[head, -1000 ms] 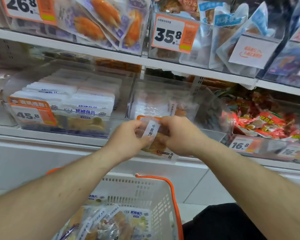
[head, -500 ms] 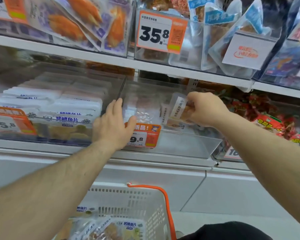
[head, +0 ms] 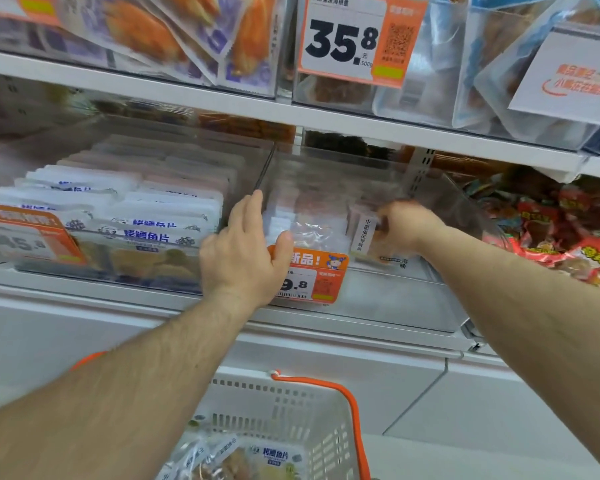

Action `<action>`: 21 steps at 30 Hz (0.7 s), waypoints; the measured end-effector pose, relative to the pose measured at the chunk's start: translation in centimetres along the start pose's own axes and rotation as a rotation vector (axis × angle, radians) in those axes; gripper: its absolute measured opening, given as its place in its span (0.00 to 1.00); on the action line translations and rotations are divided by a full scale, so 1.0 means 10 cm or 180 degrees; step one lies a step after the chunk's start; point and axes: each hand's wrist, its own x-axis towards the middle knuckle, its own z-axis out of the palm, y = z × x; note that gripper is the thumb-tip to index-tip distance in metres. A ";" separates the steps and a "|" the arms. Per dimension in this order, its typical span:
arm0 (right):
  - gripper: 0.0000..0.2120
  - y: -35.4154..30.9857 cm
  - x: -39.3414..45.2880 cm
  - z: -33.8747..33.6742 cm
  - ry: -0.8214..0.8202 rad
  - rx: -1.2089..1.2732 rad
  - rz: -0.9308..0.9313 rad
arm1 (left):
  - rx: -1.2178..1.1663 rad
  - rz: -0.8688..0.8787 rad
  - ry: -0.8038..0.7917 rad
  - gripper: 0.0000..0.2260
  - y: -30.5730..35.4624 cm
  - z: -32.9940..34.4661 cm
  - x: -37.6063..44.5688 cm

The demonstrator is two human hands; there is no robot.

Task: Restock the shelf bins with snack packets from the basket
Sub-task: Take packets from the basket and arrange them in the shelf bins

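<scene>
My right hand (head: 404, 225) reaches inside the clear middle shelf bin (head: 388, 299) and grips a small clear snack packet (head: 362, 235) with a white label strip, held low in the bin. My left hand (head: 245, 251) rests flat on the bin's front left corner, fingers spread, thumb over the orange price tag (head: 312, 275). Below, the white basket (head: 291, 410) with an orange handle holds several snack packets (head: 253, 459).
A full clear bin of white fish-slice packets (head: 125, 220) stands to the left. Red snack packets (head: 568, 237) fill the bin on the right. The upper shelf (head: 326, 116) overhangs closely, loaded with hanging pouches and a 35.8 price tag (head: 354, 36).
My right hand has pushed the packet lower and deeper into the middle bin. My left hand stays on the bin's front corner. The view has tilted up slightly.
</scene>
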 end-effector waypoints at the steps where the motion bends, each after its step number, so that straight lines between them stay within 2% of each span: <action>1: 0.05 0.00 0.02 0.01 0.0049 -0.0018 -0.0013 | 0.0006 -0.0005 0.0007 0.39 0.00 0.00 0.00; 7: 0.05 -0.07 0.07 0.03 0.0269 -0.0146 -0.0137 | 0.0030 -0.0006 -0.0058 0.39 0.01 -0.02 -0.01; 10: 0.04 -0.11 0.08 0.04 0.0282 -0.0164 -0.0149 | 0.0011 -0.0003 -0.0095 0.36 0.01 -0.03 -0.01; 17: 0.10 -0.04 0.05 0.04 0.0458 -0.0120 -0.0123 | -0.0074 -0.0002 -0.0147 0.31 -0.01 -0.03 -0.01; 21: 0.16 -0.05 -0.06 -0.02 0.0786 -0.0171 -0.0085 | -0.0133 -0.0019 -0.0221 0.32 0.00 -0.06 -0.01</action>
